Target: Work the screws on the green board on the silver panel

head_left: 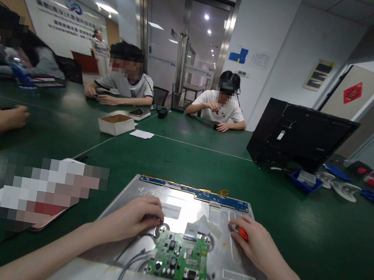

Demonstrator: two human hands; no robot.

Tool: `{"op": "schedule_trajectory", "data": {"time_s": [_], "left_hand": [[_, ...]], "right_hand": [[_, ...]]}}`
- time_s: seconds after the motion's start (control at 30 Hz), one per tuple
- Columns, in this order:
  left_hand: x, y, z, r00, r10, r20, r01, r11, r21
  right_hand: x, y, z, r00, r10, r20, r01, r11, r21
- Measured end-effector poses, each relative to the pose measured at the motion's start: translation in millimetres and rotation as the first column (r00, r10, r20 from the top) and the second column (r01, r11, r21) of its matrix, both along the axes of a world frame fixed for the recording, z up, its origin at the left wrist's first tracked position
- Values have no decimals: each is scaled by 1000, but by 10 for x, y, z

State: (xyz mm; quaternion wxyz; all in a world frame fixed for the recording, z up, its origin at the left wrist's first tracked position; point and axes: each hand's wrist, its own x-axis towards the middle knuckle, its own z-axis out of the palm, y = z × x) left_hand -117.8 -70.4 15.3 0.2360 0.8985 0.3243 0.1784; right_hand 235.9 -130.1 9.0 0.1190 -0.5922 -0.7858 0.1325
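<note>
A flat metal display panel point(245, 264) lies in front of me, with a green circuit board point(182, 256) mounted on it and a narrow blue circuit strip point(179, 189) along its far edge. My left hand point(141, 216) is by the green board's far left corner, thumb and fingers pinched; whatever is between them is hidden. Over the panel's right side, my right hand point(246, 236) grips what looks like a screwdriver point(243, 233), of which only part of the orange handle shows. Pale tape and a flat cable point(191, 231) run from the board. Grey cables point(124, 270) leave its left side.
A black monitor housing point(299, 135) stands at the back right, near a blue tray point(306, 181). A small open box point(116, 125) and a paper point(141, 134) are farther off. Phones point(52, 218) lie left. Other people sit around the green table point(176, 160).
</note>
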Motion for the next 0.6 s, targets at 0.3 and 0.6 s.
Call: {"op": "schedule_trajectory", "data": {"time_s": [0.3, 0.6], "left_hand": [[26, -51, 50, 998, 59, 3, -59, 998, 4], [-157, -313, 229, 986, 132, -104, -147, 978, -146]], "right_hand": [[-130, -19, 89, 997, 45, 59, -44, 999, -22], [-381, -415, 285, 975, 177, -136, -206, 949, -238]]}}
